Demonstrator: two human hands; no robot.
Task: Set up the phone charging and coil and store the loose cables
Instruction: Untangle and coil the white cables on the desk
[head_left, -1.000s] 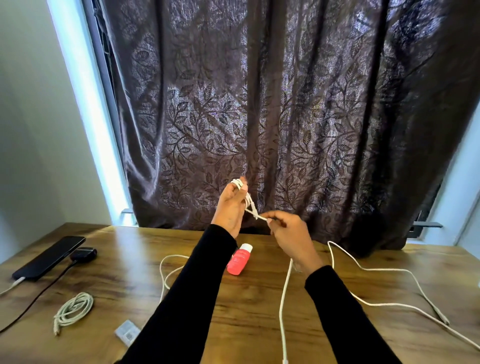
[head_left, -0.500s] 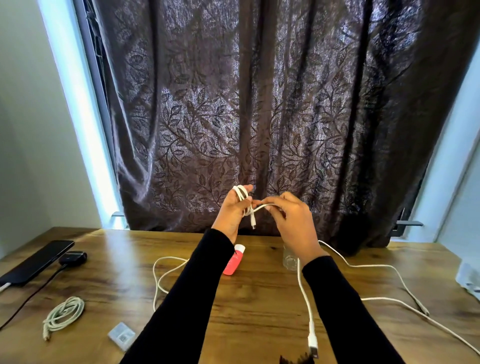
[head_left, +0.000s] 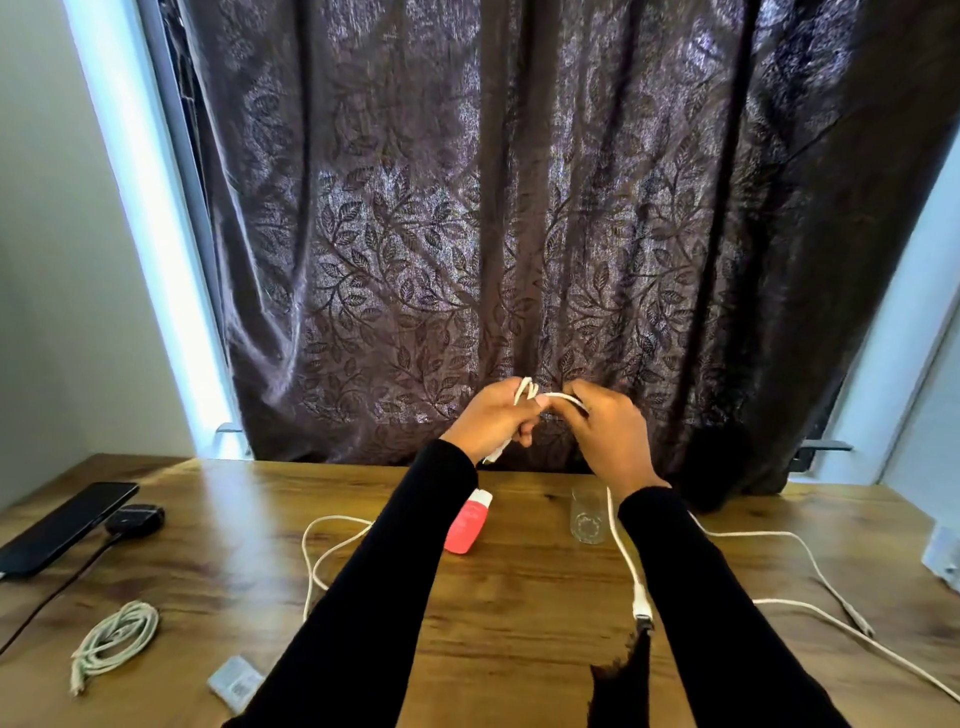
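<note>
**Both hands hold the white cable up over the desk**

The L hand (head_left: 493, 421) and R hand (head_left: 610, 431) are up in the air, close together, in front of the dark leafy curtain (head_left: 519, 234). The L hand's fingers are curled round a few loops of the white cable (head_left: 524, 391). The R hand pinches the same cable just beside the loops. The rest of it hangs down past the R wrist, and its USB plug (head_left: 643, 618) dangles over the wooden desk (head_left: 519, 649).

Near the desk's left edge lies a black phone (head_left: 62, 527) w/ a white plug in its near end. A small black charger puck (head_left: 136, 519) sits just beside it. Near the front left corner is a coiled cable (head_left: 115, 636), done up in a ring. A small white adapter (head_left: 234, 682) lies by the front edge.

Toward the back, mid desk, lies a pink bottle (head_left: 469, 524), and near it stands a clear glass (head_left: 588, 519). Another loose white cable (head_left: 810, 571) trails over the right side. One more white loop (head_left: 319, 551) lies left of the L sleeve.
</note>
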